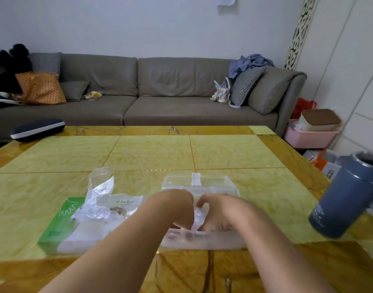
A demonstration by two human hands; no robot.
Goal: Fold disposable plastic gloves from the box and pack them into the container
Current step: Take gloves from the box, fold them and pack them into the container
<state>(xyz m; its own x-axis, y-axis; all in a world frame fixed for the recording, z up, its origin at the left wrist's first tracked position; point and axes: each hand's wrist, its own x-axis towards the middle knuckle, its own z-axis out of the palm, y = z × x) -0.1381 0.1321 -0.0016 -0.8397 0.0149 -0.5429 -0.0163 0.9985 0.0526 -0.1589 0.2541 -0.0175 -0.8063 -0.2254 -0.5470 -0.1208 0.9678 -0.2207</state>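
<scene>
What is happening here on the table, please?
A person is packing a thin plastic glove into a clear container on the yellow table. Both the left hand and the right hand hold the glove and reach down into the container. The green glove box lies at the left, with loose gloves sticking out.

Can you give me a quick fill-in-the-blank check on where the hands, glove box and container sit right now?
1. The left hand and right hand together hold a folded glove inside the clear ____.
2. The green and white glove box lies to the ____ of the container.
3. The blue tumbler stands near the table's ____ edge.
4. Loose gloves stick out of the ____.

Missing words: container; left; right; glove box
</scene>
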